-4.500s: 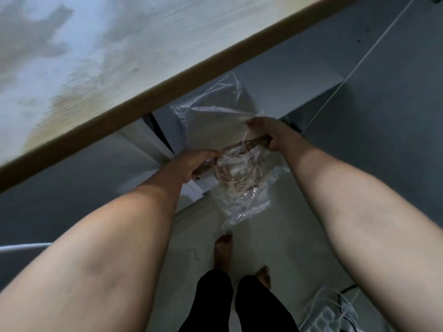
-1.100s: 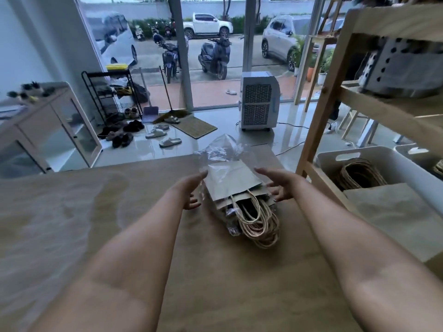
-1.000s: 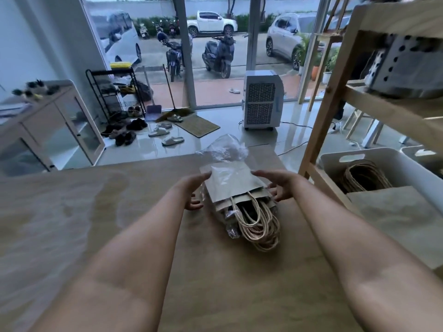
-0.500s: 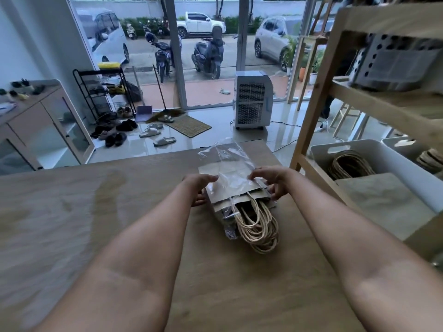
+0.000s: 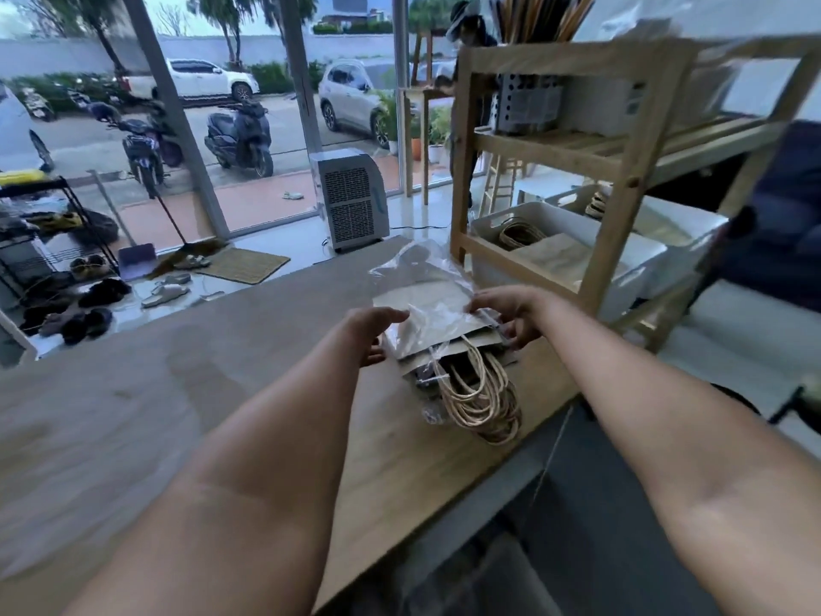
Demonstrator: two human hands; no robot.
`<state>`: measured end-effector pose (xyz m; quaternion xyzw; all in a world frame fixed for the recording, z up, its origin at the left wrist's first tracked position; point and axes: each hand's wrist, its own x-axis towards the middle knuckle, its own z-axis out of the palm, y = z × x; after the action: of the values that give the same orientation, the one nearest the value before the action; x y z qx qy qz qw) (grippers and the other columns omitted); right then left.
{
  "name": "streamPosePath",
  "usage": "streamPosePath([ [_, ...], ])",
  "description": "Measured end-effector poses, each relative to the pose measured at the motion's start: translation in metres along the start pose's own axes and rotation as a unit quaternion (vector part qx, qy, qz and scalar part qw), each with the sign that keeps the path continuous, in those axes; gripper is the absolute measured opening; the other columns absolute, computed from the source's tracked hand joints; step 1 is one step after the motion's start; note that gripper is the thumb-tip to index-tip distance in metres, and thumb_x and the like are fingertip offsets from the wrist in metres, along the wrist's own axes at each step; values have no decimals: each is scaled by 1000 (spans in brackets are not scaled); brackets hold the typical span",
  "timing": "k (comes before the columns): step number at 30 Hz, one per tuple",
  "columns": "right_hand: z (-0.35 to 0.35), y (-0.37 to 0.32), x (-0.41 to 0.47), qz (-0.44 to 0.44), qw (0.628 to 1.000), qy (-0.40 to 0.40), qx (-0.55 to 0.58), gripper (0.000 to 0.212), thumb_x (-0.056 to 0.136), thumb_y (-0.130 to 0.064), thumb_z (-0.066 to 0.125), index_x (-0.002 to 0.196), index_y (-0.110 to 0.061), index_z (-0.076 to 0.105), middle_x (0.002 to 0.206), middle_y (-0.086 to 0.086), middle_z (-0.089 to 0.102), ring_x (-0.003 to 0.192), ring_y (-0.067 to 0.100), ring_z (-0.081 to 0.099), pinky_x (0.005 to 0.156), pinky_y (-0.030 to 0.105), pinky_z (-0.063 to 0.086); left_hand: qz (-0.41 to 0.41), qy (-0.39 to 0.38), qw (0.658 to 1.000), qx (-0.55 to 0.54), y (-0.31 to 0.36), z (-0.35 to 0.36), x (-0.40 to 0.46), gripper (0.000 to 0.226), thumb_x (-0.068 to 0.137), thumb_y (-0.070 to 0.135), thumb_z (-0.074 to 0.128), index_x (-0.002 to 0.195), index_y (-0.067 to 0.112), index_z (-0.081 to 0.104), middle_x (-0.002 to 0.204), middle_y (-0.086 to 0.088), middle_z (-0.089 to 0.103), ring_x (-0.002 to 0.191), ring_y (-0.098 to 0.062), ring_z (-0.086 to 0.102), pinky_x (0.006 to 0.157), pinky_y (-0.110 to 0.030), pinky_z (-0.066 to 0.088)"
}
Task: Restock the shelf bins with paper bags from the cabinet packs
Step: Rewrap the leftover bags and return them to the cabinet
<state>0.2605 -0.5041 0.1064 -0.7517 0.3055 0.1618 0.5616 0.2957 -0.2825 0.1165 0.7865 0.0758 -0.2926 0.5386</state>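
Pack of paper bags (image 5: 437, 324) lay flat on the counter (image 5: 222, 371), long axis running away from the person, handles nearest (w/ plastic loose). Left hand (image 5: 371, 329) and right hand (image 5: 506, 313) pinched its sides, equally near.

- Left hand (image 5: 372, 332): fingertips concealed behind the edge of the pack (image 5: 437, 322); grip cannot be confirmed.
- Right hand (image 5: 511, 314): fingertips partly covered by clear wrap.
- Shelf (image 5: 622, 144): right portion motion-blurred, cut by the frame edge.
- Bin (image 5: 573, 242): contents partly obscured by the shelf post.
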Motion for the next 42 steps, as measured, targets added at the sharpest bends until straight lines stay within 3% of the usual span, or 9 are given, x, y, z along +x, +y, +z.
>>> streamPosePath([
  [4, -17, 44, -59, 55, 997, 43, 26, 28, 78, -34, 67, 97, -22, 50, 83, 2, 48, 59, 15, 43, 45, 18, 41, 12, -58, 998, 35, -9, 32, -36, 59, 84, 37, 70, 132, 10, 49, 112, -9, 50, 69, -15, 53, 79, -25, 45],
  [8, -44, 95, -104, 69, 991, 96, 57, 37, 77, -31, 67, 110, -24, 53, 107, 4, 54, 78, 17, 49, 64, 24, 43, 27, -108, 992, 55, -20, 75, -65, 61, 82, 38, 72, 132, 10, 50, 110, -8, 51, 69, -15, 54, 77, -26, 46],
  [13, -66, 163, -169, 76, 980, 154, 98, 37, 83, -29, 62, 118, -26, 51, 103, 5, 54, 79, 19, 49, 76, 33, 43, 29, -168, 980, 105, -37, 136, -103, 62, 82, 39, 72, 132, 10, 48, 111, -8, 51, 83, -19, 58, 70, -26, 50],
  [21, -75, 271, -256, 129, 968, 175, 127, 18, 89, -27, 56, 102, -19, 48, 81, 5, 46, 60, 17, 43, 49, 23, 34, 9, -224, 965, 140, -98, 218, -162, 62, 83, 39, 72, 131, 9, 49, 113, -11, 50, 78, -20, 55, 83, -32, 52],
  [25, -61, 320, -265, 143, 967, 158, 139, 30, 85, -29, 60, 113, -24, 53, 92, 3, 55, 70, 17, 50, 58, 25, 42, -12, -211, 965, 152, -149, 230, -179, 64, 80, 40, 73, 130, 8, 49, 110, -11, 52, 90, -23, 57, 67, -29, 52],
  [31, -29, 366, -261, 191, 966, 93, 149, 20, 88, -30, 58, 77, -15, 53, 66, 4, 59, 64, 17, 52, 64, 28, 45, -82, -186, 967, 155, -208, 229, -180, 61, 82, 42, 71, 127, 9, 47, 110, -11, 52, 97, -24, 56, 86, -32, 52],
  [34, -16, 378, -245, 195, 966, 84, 150, 24, 89, -31, 58, 72, -15, 51, 42, 1, 57, 54, 15, 52, 63, 27, 43, -94, -165, 970, 151, -227, 224, -173, 52, 82, 40, 72, 113, 9, 44, 83, -9, 46, 73, -22, 51, 80, -32, 49],
  [38, 3, 391, -217, 204, 965, 74, 149, 27, 87, -33, 61, 70, -15, 51, 32, -2, 52, 24, 9, 49, 57, 25, 48, -121, -141, 971, 150, -250, 215, -155, 50, 81, 41, 73, 110, 9, 47, 85, -9, 49, 69, -22, 52, 66, -33, 51],
  [42, 18, 400, -180, 219, 962, 56, 153, 28, 87, -33, 64, 69, -14, 52, 34, -1, 54, 26, 9, 51, 39, 17, 49, -149, -125, 973, 127, -270, 210, -127, 46, 80, 40, 74, 106, 10, 49, 82, -7, 51, 66, -20, 53, 51, -31, 46],
])
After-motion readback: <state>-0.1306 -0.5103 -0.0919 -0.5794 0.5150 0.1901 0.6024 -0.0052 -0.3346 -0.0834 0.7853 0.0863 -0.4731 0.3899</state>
